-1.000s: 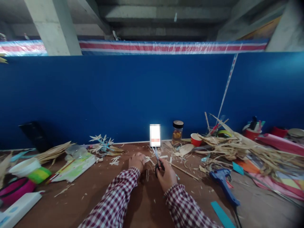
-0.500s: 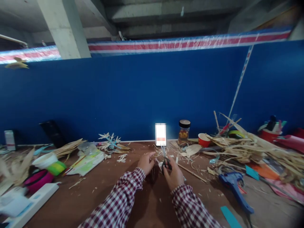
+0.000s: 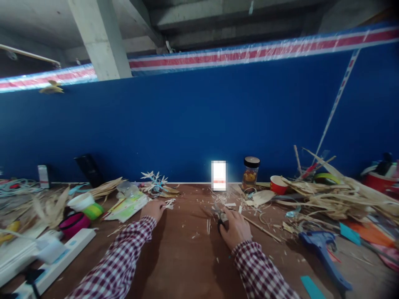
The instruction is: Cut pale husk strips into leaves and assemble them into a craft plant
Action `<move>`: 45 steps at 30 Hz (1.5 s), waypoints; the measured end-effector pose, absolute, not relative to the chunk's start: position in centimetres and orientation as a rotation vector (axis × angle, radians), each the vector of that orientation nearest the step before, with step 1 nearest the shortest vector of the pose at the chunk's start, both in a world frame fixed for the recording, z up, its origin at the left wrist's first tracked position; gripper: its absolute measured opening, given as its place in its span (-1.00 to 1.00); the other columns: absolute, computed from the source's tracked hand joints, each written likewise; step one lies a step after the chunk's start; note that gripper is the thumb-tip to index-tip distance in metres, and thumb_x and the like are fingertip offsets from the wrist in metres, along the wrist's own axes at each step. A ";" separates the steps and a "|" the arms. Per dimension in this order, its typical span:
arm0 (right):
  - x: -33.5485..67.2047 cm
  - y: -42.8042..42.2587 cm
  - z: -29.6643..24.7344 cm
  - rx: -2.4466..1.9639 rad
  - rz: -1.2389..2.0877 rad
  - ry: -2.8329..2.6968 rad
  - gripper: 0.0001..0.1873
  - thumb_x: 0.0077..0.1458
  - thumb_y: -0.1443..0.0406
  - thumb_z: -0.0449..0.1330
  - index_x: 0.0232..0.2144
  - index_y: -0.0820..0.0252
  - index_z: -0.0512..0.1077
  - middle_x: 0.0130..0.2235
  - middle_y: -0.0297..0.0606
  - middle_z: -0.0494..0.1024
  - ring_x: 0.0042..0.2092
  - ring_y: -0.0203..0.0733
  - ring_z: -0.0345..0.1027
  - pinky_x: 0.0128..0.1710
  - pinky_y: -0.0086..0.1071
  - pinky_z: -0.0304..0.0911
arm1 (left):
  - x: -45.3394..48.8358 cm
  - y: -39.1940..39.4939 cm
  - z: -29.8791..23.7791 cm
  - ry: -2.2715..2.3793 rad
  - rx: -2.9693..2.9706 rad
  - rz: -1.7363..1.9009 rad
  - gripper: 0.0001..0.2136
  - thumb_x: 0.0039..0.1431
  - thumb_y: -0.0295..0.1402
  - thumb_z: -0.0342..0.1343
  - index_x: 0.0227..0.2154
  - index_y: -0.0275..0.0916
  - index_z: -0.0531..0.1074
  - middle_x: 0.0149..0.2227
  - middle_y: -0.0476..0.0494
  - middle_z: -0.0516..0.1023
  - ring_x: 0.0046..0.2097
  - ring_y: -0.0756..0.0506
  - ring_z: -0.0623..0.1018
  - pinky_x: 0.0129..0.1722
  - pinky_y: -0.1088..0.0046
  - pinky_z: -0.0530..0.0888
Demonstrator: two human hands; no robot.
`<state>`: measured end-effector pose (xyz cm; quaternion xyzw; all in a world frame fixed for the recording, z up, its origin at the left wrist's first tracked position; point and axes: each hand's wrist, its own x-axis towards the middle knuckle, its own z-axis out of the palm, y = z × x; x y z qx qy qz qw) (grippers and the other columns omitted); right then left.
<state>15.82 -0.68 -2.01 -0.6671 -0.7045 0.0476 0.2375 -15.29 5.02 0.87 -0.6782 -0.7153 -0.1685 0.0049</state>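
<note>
My right hand (image 3: 236, 228) rests on the brown table (image 3: 183, 265), its fingers closed round the black handles of a pair of scissors (image 3: 220, 216) whose blades point away from me. My left hand (image 3: 152, 208) is stretched out to the left. Its fingertips reach a small pale cut straw piece (image 3: 170, 203) beside a green and yellow booklet (image 3: 126, 207). Whether the fingers pinch that piece I cannot make out. Both sleeves are red and white check. Pale straw scraps (image 3: 208, 226) lie between the hands.
A lit phone (image 3: 218, 175) and a glass jar (image 3: 250, 173) stand against the blue wall. A red cup (image 3: 278, 185), a heap of dried straw (image 3: 336, 197) and a blue glue gun (image 3: 324, 249) lie right. A straw star (image 3: 156, 182), tape rolls (image 3: 84, 205) and a white power strip (image 3: 59, 261) are left.
My left hand has left the spot beside the scissors and reached out to the left, towards the booklet. My right hand lowered the scissors onto the table. The view swung left.
</note>
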 end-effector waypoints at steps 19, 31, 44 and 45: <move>17.0 -1.1 0.2 -2.006 0.131 -1.958 -0.68 -0.09 0.21 0.15 -0.22 0.17 0.33 -0.26 -0.18 0.47 -0.18 -0.10 0.28 -0.29 -0.33 0.17 | -1.3 -0.8 -1.4 -2.128 -2.455 -1.524 -0.69 -0.03 -0.12 -0.02 -0.35 -0.23 0.44 -0.41 -0.08 0.56 -0.37 -0.09 0.51 -0.34 0.45 0.41; 16.7 -1.4 0.8 -1.948 0.202 -2.103 -0.81 -0.11 0.19 0.16 -0.41 0.15 0.45 -0.28 -0.24 0.52 -0.16 -0.15 0.32 -0.18 -0.36 0.15 | -0.9 -2.2 -2.3 -2.129 -2.521 -1.509 -0.71 -0.06 -0.12 0.00 -0.37 -0.18 0.47 -0.36 -0.08 0.57 -0.30 -0.13 0.52 -0.29 0.41 0.42; 16.7 -1.3 -0.3 -2.038 0.264 -1.871 -0.38 -0.11 0.23 0.19 0.00 0.13 0.05 -0.29 -0.26 0.50 -0.26 -0.19 0.39 -0.37 -0.44 0.19 | -0.6 -2.4 -2.5 -2.022 -2.576 -1.453 -0.74 -0.05 -0.14 0.00 -0.38 -0.15 0.47 -0.34 -0.05 0.57 -0.28 -0.13 0.52 -0.27 0.41 0.42; 16.8 -1.3 -0.2 -2.021 0.259 -1.886 -0.42 -0.09 0.23 0.17 -0.01 0.12 0.07 -0.28 -0.26 0.49 -0.24 -0.20 0.39 -0.35 -0.44 0.19 | -0.6 -2.3 -2.6 -2.028 -2.580 -1.450 -0.74 -0.04 -0.14 -0.01 -0.38 -0.15 0.47 -0.34 -0.05 0.57 -0.28 -0.13 0.52 -0.26 0.41 0.42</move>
